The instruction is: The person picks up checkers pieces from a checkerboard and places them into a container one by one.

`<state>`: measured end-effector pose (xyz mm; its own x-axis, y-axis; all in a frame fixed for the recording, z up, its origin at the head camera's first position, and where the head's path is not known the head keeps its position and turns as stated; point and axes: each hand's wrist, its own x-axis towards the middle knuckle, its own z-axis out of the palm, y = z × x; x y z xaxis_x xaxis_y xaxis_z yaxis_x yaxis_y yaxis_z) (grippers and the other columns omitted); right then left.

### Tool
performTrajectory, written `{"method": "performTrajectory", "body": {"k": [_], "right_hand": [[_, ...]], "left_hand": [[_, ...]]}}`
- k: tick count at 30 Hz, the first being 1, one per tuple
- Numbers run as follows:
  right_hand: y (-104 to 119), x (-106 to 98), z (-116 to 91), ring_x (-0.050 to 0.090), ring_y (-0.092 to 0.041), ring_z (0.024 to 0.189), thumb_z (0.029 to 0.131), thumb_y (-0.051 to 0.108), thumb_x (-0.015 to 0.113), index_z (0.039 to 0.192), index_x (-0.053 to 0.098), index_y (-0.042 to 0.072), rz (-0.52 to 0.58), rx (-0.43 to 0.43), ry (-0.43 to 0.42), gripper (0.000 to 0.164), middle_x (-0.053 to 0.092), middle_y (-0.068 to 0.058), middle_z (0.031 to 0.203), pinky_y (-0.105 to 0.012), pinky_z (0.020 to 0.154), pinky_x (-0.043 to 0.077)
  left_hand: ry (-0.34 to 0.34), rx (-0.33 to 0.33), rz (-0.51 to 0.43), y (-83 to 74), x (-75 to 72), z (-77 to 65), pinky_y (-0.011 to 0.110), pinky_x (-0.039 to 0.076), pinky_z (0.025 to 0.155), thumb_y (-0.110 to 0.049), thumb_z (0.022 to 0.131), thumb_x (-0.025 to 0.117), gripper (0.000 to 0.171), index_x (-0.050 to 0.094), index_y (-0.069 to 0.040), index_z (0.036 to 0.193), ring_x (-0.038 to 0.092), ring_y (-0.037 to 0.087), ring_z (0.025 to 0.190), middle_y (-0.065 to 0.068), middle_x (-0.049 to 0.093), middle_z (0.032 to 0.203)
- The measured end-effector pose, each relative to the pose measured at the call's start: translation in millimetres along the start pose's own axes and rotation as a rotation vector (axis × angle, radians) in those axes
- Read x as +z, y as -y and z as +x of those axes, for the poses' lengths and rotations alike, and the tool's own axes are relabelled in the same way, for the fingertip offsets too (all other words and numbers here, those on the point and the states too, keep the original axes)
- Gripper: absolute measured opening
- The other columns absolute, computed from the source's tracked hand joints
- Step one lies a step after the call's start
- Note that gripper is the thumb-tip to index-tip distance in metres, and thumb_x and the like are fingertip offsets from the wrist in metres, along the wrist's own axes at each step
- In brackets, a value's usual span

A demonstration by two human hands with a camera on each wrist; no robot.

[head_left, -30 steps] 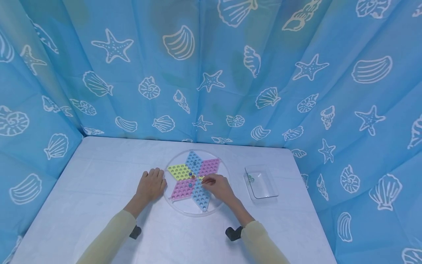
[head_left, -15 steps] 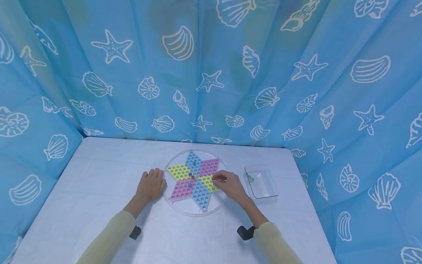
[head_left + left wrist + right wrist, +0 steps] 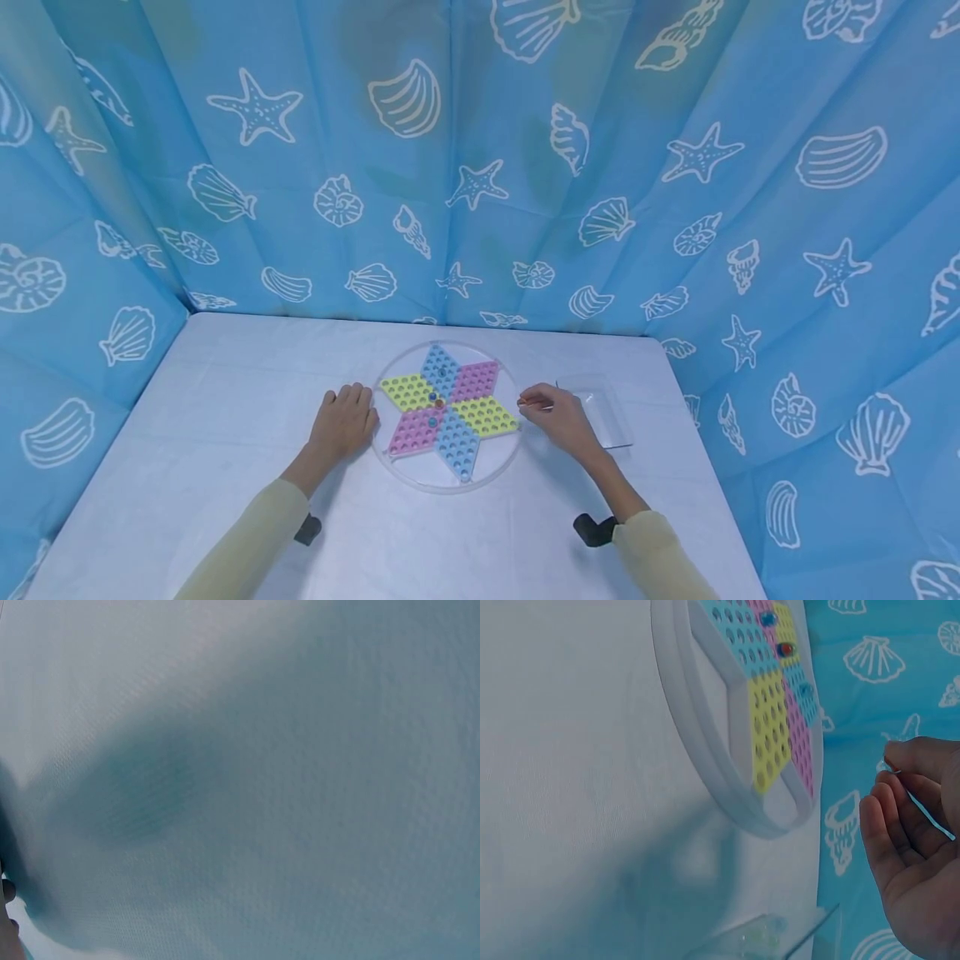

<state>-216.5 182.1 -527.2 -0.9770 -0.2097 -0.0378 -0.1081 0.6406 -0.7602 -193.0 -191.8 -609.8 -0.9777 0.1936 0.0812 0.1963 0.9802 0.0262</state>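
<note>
White table (image 3: 225,408), blue shell curtain (image 3: 480,250) behind: R hand (image 3: 558,418) btwn board (image 3: 447,488) and box (image 3: 617,427), pinching prob. a marble (image 3: 887,762).
Marble, reddish + clear, mostly hidden, sits btwn R thumb & fingertips; looks round, so no long axis to mind. Key relation: board lies just left of those fingertips, its yellow arm (image 3: 486,416) pointing their way; clear box lies right of them, partly hidden by R hand, which is by far the nearer hand to it. R wrist view: fingers up off the tabletop. Blue marble (image 3: 769,618), red marble (image 3: 785,649), teal marble (image 3: 806,690) sit on board, farther left of R fingertips. L hand (image 3: 345,423) rests beside board's left rim, nothing seen in its fingers; L wrist view mostly cloth, no help.
</note>
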Motion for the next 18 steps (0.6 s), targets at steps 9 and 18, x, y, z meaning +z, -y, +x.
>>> {"method": "performTrajectory", "body": {"k": [9,18], "right_hand": [[-22,-24,-3,0.066,-0.023,0.099,0.092,0.017,0.071,0.112,0.070,0.010,-0.024,0.012,-0.031,0.022,0.071,-0.003,0.105,-0.039,0.085,0.054],[-47,-40,-2,0.066,-0.025,0.098,0.093,0.015,0.070,0.110,0.071,0.006,-0.046,-0.004,-0.101,0.019,0.071,-0.006,0.101,-0.042,0.085,0.053]], "left_hand": [[0.028,-0.011,-0.014,-1.2,-2.6,-0.1,0.044,0.041,0.079,-0.033,0.100,0.047,0.039,0.054,0.001,0.119,0.047,0.027,0.088,0.012,0.048,0.095],[0.027,-0.008,-0.014,-1.7,-4.1,0.1,0.044,0.041,0.078,-0.033,0.100,0.047,0.038,0.054,0.000,0.117,0.047,0.027,0.088,0.012,0.048,0.094]]}}
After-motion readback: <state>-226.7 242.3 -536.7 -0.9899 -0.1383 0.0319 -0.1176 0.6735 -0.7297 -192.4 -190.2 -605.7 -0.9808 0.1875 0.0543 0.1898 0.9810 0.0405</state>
